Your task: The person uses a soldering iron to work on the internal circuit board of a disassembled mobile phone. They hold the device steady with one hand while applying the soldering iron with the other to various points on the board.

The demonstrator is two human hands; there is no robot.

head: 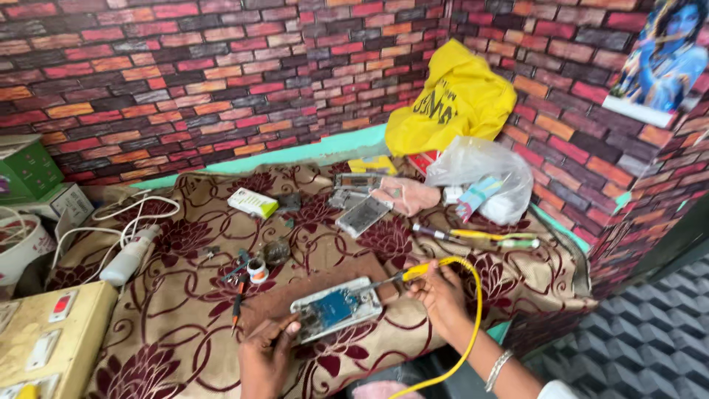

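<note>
An opened phone (pixel 336 309), its back removed so that a blue board shows, is lying on a brown mat on the bench (pixel 185 347), and everything else is best placed from it. Its lower left corner is pinched and steadied by the left hand (pixel 267 356), fingers closed against the frame. Just to the right of the phone, the right hand (pixel 441 294) is closed around a yellow-handled soldering iron (pixel 399 275), whose metal tip is laid on the upper right edge of the phone; a yellow cord (pixel 473 325) is trailed from the handle past the wrist. The step in hand appears to be work on the board with the tip (whether contact is made with a joint cannot be told). A steady left grip and a fine, small placement of the tip seem to be called for next. Left of the phone, a small round tin (pixel 257 270) and loose hand tools are seen; behind it, a second opened phone (pixel 362 215) and a clear plastic bag (pixel 484 177). The bench is covered with a beige cloth patterned in maroon flowers, and it is set in a corner walled with brick-patterned paper.
</note>
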